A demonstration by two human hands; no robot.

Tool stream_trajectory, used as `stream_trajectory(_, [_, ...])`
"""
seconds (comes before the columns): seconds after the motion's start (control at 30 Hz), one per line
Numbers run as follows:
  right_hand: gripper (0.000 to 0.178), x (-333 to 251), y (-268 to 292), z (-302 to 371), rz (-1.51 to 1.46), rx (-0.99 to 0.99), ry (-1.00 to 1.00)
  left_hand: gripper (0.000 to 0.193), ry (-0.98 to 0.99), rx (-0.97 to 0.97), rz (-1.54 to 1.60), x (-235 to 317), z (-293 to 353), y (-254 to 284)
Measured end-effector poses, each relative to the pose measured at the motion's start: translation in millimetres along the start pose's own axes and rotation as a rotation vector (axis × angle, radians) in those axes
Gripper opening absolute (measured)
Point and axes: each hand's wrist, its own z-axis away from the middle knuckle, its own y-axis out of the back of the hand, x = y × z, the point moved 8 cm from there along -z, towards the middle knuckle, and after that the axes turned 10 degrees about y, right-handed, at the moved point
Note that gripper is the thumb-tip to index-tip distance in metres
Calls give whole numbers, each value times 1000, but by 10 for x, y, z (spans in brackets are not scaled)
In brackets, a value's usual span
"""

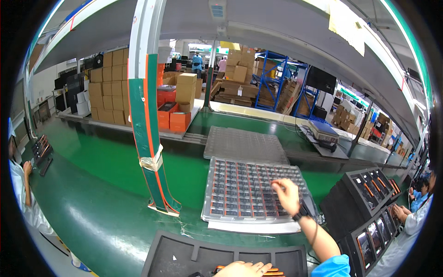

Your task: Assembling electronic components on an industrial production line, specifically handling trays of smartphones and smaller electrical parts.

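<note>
My right hand (288, 196), with a dark band on its wrist, hangs over the right part of a clear compartment tray (206, 196). Its thumb and fingers are pinched together near a tiny reddish bit, too blurred to name. Small dark pieces with orange strips (244, 187) fill the tray in rows. At the lower edge my left hand (244, 269) lies across a dark device with orange edges (273, 272), fingers curved over it. That device rests in a black divided tray (173, 251); the hand hides much of it, and the picture's edge cuts it off.
A grey empty tray (244, 143) lies behind the compartment tray. Left of them stands a green-and-orange post (146, 115). Black racks (346, 196) hold dark devices at right, near a co-worker's hands (400, 212). Another person (27, 184) sits far left. A scale (323, 131) stands behind.
</note>
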Motion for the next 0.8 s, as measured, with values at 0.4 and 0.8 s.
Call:
stream_trajectory(0.4, [27,-1739,605,1590,-494,-264,36,37,260,82,316,-142,-38,135])
stream_trajectory(0.8, [34,-1663,537,1764,-591,-240,6,21,207,117,276,-54,5,141])
